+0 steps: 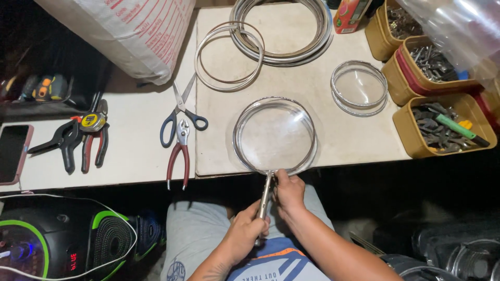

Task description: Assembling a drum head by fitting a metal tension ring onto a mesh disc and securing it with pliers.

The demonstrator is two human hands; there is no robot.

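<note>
Both hands (268, 208) grip the magnifying glass (274, 136) by its handle (266, 195).

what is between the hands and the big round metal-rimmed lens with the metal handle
Nothing visible: the left hand grips the metal handle directly, and the right hand touches it by the round metal-rimmed lens.
</note>
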